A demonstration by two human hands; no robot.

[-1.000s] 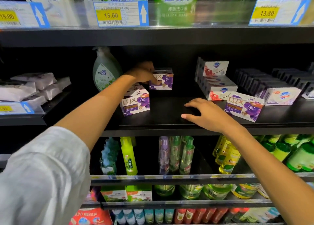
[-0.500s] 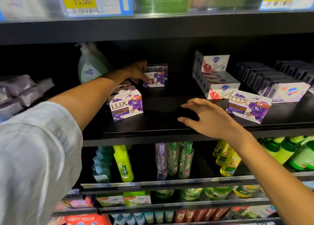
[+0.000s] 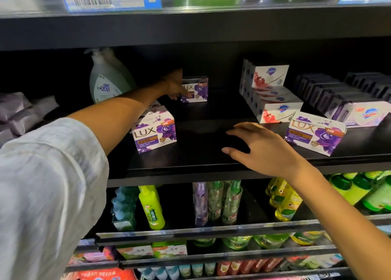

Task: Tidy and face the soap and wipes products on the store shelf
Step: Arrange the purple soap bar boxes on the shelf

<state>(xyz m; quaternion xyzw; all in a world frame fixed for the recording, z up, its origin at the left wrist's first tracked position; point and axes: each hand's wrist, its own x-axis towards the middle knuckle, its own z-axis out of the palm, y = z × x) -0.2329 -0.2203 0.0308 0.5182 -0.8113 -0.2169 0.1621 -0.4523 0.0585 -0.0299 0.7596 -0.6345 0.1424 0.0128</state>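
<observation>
On the black shelf [image 3: 201, 161] my left hand [image 3: 174, 85] reaches far back and grips the left side of a purple-and-white Lux soap box [image 3: 196, 89], which stands upright facing front. A second Lux box [image 3: 154, 129] stands nearer the front, just under my left forearm. A third Lux box [image 3: 315, 135] lies skewed at the right front. My right hand [image 3: 260, 148] rests on the bare shelf between them, fingers spread and holding nothing. Wipes packs [image 3: 21, 110] lie at the far left.
White Safeguard boxes with red fruit [image 3: 273, 108] run front to back right of centre, beside rows of dark boxes [image 3: 330, 89] and a pale Safeguard box [image 3: 364, 113]. A pump soap bottle [image 3: 108, 78] stands back left. Bottles [image 3: 151, 207] fill the shelf below.
My left hand carried the Lux box from mid-air deeper into the shelf and lowered it onto the back of the board. My right hand stayed on the shelf.
</observation>
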